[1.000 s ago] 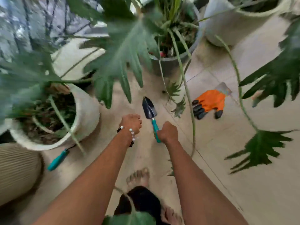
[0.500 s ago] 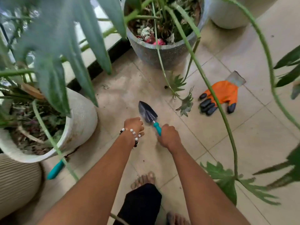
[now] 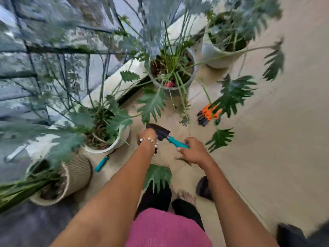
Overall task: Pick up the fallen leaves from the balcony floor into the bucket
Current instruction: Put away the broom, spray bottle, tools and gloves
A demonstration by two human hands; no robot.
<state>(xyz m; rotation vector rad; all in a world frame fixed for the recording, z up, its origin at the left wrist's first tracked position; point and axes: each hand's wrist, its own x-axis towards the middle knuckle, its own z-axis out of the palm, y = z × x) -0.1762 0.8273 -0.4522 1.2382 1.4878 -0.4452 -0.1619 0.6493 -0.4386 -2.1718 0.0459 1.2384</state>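
My right hand [image 3: 193, 152] grip wraps the trowel [image 3: 166, 135] handle mid-frame; my left hand [image 3: 147, 135] is curled by the blade, its grip unclear.

Pale tiled floor [image 3: 267, 139] under me, railing [image 3: 35, 50] on my left, potted plants [image 3: 172, 72] crowding the ledge [image 3: 114, 81], soft daylight

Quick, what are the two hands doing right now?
Left hand: fingers curled, next to the trowel blade; whether it holds anything cannot be told.
Right hand: grips the trowel's teal handle.
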